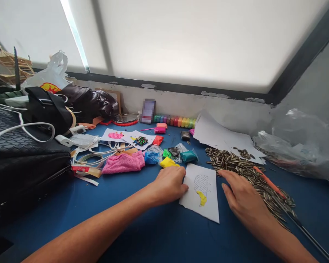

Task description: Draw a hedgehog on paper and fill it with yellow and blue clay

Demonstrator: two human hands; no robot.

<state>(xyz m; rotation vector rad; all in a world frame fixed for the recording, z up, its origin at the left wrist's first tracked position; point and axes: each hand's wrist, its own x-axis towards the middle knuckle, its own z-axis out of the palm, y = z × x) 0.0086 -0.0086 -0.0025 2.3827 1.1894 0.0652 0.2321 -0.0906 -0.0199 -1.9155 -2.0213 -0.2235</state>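
A small white sheet of paper (pixel 212 204) lies on the blue table. It carries a drawn rounded animal outline filled with fine marks, with yellow clay (pixel 202 199) pressed onto its lower part. My left hand (pixel 170 184) is closed at the sheet's left edge, fingers curled and thumb against the paper. To the right of the sheet, my right hand (pixel 242 195) is open, thumb and forefinger apart. Its fingertips reach the near edge of a pile of striped sunflower seeds (pixel 230 160). A packet of yellow clay (pixel 168 162) sits just beyond my left hand.
Orange-handled tweezers (pixel 271 182) lie across the seeds. Clay packets, including a teal one (pixel 189 156), and a pink cloth (pixel 123 162) lie left of centre. Two decorated cards (pixel 139 139), white sheets (pixel 216 131) and a phone (pixel 148 110) are farther back. A black bag (pixel 24 157) fills the left.
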